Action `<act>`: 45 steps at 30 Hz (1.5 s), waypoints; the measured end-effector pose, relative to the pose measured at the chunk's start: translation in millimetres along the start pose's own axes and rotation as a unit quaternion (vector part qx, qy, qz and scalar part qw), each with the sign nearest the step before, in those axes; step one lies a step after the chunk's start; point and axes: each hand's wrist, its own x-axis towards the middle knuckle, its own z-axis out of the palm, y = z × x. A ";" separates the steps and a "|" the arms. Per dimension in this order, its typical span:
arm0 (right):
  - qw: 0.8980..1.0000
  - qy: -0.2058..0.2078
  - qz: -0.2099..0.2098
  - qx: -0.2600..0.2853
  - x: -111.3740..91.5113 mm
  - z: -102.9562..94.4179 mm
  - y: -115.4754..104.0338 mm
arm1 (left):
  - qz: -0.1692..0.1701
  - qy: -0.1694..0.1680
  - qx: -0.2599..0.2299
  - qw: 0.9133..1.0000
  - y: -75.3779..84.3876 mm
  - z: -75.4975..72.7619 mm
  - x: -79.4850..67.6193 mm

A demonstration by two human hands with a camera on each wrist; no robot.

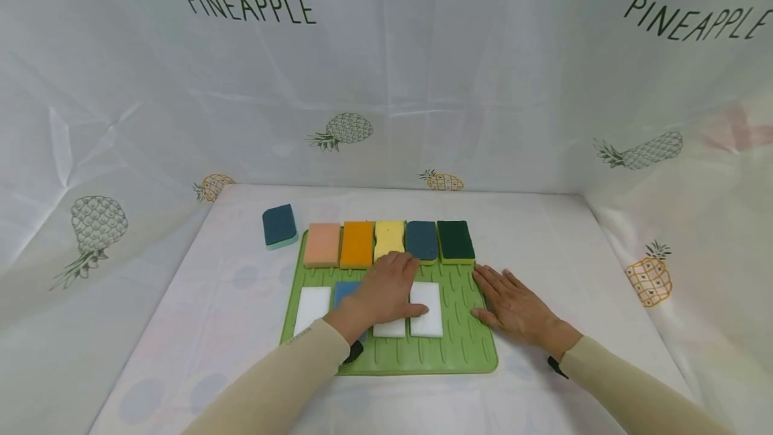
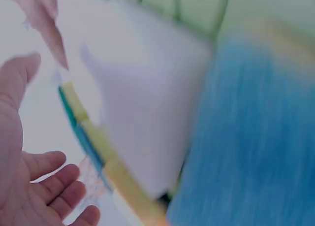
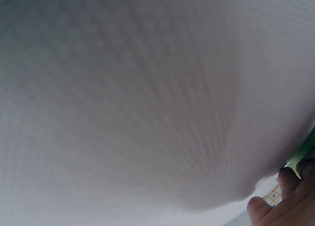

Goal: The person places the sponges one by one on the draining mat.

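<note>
My left hand (image 1: 386,291) hovers over a green ridged mat (image 1: 465,351), with its fingers loosely extended and nothing gripped. Its thumb lies over a white sponge block (image 1: 426,326). Another white block (image 1: 389,329) is partly hidden below the hand, and a blue sponge (image 2: 246,137) is partly covered by hand and forearm. A third white block (image 1: 314,304) lies at the row's left end. At the mat's right edge rests my right hand (image 1: 513,307), fingers straight, fingertips near a dark green scouring sponge (image 1: 455,242).
Along the mat's back lie a pink sponge (image 1: 323,245), an orange sponge (image 1: 357,245), a yellow wavy sponge (image 1: 388,237) and a blue-grey sponge (image 1: 421,240). A dark blue sponge (image 1: 280,225) sits off the mat, back left. Pineapple-print sheeting (image 1: 483,86) surrounds the table.
</note>
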 end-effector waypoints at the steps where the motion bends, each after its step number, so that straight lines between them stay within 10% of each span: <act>1: 1.000 0.000 0.000 0.001 0.0 0.0 0.1 | -0.002 0.015 -0.002 1.000 -5.9 -4.4 0.1; 11: 1.000 0.001 -0.003 0.002 1.0 -1.2 0.1 | -0.046 0.130 0.014 0.990 -114.5 -44.2 -27.8; 21: 1.000 0.000 -0.001 0.003 0.2 -1.5 -0.6 | -0.163 0.091 0.045 0.981 -223.1 -52.1 -79.8; 28: 1.000 0.003 -0.003 0.006 -0.8 0.7 -1.4 | -0.182 0.042 0.064 0.980 -243.9 -32.5 -94.6; 45: 1.000 0.006 -0.002 0.000 -1.5 1.0 0.0 | -0.186 0.050 0.085 0.978 -247.5 -14.4 -94.1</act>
